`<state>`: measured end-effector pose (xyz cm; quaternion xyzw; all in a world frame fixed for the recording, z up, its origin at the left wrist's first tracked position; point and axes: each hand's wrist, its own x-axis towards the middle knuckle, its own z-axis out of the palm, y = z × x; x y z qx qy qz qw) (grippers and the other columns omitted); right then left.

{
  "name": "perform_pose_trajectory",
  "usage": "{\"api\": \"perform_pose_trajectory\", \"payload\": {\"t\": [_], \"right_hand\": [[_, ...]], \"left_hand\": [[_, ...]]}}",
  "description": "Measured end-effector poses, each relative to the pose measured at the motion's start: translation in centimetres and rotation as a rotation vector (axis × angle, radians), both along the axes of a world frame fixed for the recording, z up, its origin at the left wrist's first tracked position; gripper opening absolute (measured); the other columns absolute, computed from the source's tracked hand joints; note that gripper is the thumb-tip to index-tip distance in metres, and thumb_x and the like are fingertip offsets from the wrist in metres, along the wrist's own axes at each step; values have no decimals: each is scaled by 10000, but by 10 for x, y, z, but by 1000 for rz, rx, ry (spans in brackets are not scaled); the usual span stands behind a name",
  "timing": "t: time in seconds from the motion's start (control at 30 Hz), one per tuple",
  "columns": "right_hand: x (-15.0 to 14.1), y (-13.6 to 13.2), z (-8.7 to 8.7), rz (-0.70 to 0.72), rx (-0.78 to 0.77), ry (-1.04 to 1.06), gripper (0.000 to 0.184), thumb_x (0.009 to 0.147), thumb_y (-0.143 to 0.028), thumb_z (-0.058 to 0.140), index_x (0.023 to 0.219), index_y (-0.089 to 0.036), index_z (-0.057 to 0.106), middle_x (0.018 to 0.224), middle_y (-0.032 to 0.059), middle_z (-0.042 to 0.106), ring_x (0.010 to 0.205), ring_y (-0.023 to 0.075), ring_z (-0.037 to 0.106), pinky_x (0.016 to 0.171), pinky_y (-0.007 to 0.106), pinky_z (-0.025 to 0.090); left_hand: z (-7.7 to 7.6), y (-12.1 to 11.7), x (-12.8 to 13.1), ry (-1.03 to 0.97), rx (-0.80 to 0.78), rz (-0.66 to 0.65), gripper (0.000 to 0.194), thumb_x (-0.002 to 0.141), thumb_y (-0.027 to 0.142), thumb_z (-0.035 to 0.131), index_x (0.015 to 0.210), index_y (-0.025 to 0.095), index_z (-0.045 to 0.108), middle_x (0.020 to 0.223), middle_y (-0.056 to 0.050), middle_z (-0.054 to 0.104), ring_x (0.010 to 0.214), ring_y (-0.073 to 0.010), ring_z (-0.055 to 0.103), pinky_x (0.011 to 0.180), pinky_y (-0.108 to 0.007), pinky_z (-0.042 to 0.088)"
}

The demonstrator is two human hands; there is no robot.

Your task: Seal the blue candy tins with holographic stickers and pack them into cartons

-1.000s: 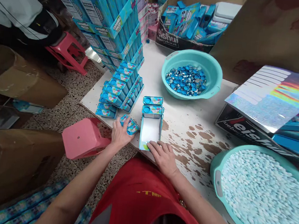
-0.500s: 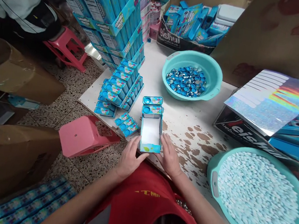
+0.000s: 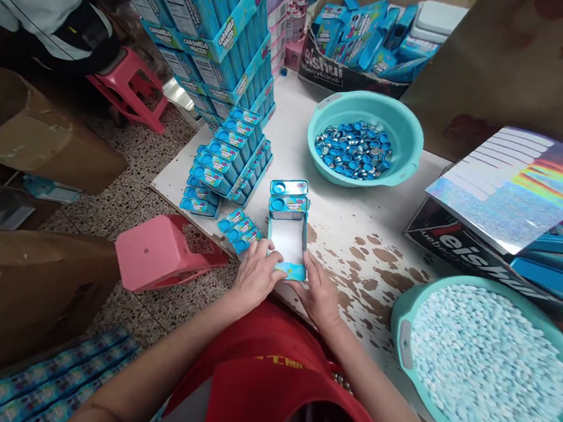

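In front of me on the table sits a blue cardboard display box (image 3: 289, 271), open at the top, with a bare white inside. Two blue candy packs (image 3: 288, 205) stand at its far end; the rearmost has a shiny top. My left hand (image 3: 257, 272) grips the box's near left corner, fingers over the side wall and thumb at the front. At the near right corner, my right hand (image 3: 320, 292) holds the side wall with its thumb by the front panel. Just left of the box lie several small blue packs (image 3: 240, 229).
Filled display boxes (image 3: 226, 158) and a tall stack (image 3: 214, 36) stand at left. A teal basin (image 3: 413, 151) holds blue caps; another (image 3: 406, 298) holds pale blue candies. Cartons (image 3: 477, 262) line the right and back. A pink stool (image 3: 143, 253) stands left; a person is farther back.
My left hand has moved right and up onto the box's near left corner, its fingers now curled over the wall. The front panel looks tilted. My right hand stays at the right corner.
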<state>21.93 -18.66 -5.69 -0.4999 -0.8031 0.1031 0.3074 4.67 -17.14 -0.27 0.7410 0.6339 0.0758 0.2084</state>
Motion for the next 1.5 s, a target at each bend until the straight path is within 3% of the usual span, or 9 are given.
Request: {"api": "perform_pose_trajectory", "payload": {"t": [0.23, 0.63, 0.9, 0.97, 1.07, 1.17, 1.27, 1.4, 1.5], "right_hand": [[-4, 0, 2, -24, 17, -7, 693, 898, -415, 528, 1452, -120, 235, 1204, 195, 587, 1073, 269, 599, 847, 374, 542], [-2, -2, 12, -39, -23, -68, 609, 915, -425, 491, 1397, -97, 314, 1223, 208, 544, 1119, 283, 530, 866, 402, 492], [-12, -3, 24, 73, -122, -300, 38, 845, -209, 624, 860, -221, 657, 860, 40, 640, 1057, 267, 449, 938, 411, 293], [-16, -1, 21, 72, -127, -332, 55, 825, -173, 637, 813, -224, 652, 813, 26, 629, 1039, 264, 438, 955, 417, 253], [-16, 4, 20, 99, -153, -352, 57, 807, -173, 653, 776, -219, 641, 797, 22, 615, 1004, 257, 427, 921, 397, 253], [-15, 7, 21, 133, -187, -363, 59, 790, -180, 673, 756, -205, 632, 786, 26, 603, 969, 251, 418, 847, 369, 277], [-16, 8, 22, 134, -202, -368, 64, 788, -185, 679, 748, -196, 629, 786, 31, 594, 959, 250, 414, 796, 355, 287], [-18, 6, 22, 123, -183, -368, 59, 800, -168, 660, 757, -196, 630, 791, 39, 583, 960, 255, 418, 800, 365, 296], [-20, 5, 21, 107, -172, -363, 78, 793, -136, 655, 751, -195, 626, 793, 43, 579, 947, 257, 426, 795, 373, 307]], "left_hand": [[4, 9, 14, 185, -47, 40, 100, 791, 313, 651, 801, 215, 669, 999, -65, 539, 936, -248, 461, 742, -368, 416], [-14, -22, -12, 33, 147, -318, 251, 884, 110, 460, 1016, 231, 635, 951, -29, 667, 1110, -224, 472, 1065, -523, 200], [-7, -12, -9, -21, 43, -366, 218, 857, 84, 452, 905, 190, 636, 862, -40, 655, 1023, -213, 518, 1041, -527, 262], [-8, -14, -19, -107, 148, -295, 172, 879, 161, 476, 938, 207, 630, 897, -35, 661, 1071, -214, 512, 1046, -496, 278], [-10, -8, -48, -169, 315, 95, 243, 890, 275, 480, 1105, 216, 577, 1048, -70, 629, 1111, -218, 505, 1012, -426, 356], [-16, 11, -75, -13, 220, 406, 648, 794, 412, 595, 1354, 169, 378, 1296, -164, 469, 1226, -292, 420, 1000, -449, 369], [-27, 32, -79, 211, -40, 299, 1041, 601, 497, 737, 1449, 190, 217, 1458, -195, 255, 1339, -403, 233, 1035, -533, 284], [-35, 48, -65, 331, -87, 238, 947, 638, 421, 698, 1446, 218, 247, 1380, -206, 334, 1236, -412, 353, 967, -548, 323], [-14, 46, -72, 310, -82, 270, 886, 640, 434, 685, 1415, 212, 318, 1259, -193, 425, 1146, -392, 424, 904, -545, 377]]}}
